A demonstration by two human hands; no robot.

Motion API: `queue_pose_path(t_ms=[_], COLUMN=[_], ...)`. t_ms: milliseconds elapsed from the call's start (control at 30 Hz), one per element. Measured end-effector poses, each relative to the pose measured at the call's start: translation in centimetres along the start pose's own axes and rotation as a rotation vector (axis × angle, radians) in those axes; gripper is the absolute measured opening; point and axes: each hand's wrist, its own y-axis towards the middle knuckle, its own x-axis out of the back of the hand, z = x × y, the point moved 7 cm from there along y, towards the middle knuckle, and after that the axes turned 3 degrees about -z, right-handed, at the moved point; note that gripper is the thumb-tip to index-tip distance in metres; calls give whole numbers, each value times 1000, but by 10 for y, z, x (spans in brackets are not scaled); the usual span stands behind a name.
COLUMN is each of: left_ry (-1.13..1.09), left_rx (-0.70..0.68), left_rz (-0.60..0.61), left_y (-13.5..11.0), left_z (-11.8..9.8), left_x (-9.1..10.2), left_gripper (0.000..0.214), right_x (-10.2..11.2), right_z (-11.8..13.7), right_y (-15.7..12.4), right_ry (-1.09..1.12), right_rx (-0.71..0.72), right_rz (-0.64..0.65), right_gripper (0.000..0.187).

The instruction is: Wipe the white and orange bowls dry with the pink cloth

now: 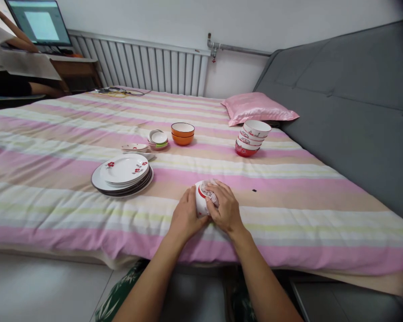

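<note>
A white bowl (200, 206) with a red ring is between my hands, close to the bed's front edge. It is tipped so its base faces up and toward the right. My left hand (187, 214) grips its left side, fingers wrapped around it. My right hand (225, 206) presses a crumpled whitish cloth (208, 190) against the base, its fingers closed over it. Left of my hands lies a stack of plates (126, 167), the upper ones white with red flowers. Beyond stand two orange bowls (183, 135), one inside the other.
A leaning stack of red-and-white bowls (251, 138) stands at the right, before a pink pillow (258, 108). Small dishes (158, 137) sit behind the plates. A grey headboard (349, 89) borders the right. A person (6, 53) sits by a monitor (38, 22) at far left.
</note>
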Motion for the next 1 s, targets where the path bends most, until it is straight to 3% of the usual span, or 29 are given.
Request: queue_pose_path(t_ms=[567,667,867,1000], left_ry=[-27,-43,-36,-38], left_rx=[12,15,46,36], left_rz=[-16,-24,-3,-14], left_y=[1,1,0,-1], left_z=[0,0,0,0], left_x=[2,3,2,2], left_gripper=[90,91,92,92], right_x=[12,14,16,11], right_z=[-5,-18,-64,-75], right_y=[0,-3,-11,-4], right_ry=[199,299,646,764], right_rx=[-136,-285,-631,-659], right_rz=[-137,-263,-675,-680], right_gripper=[19,19,25,28])
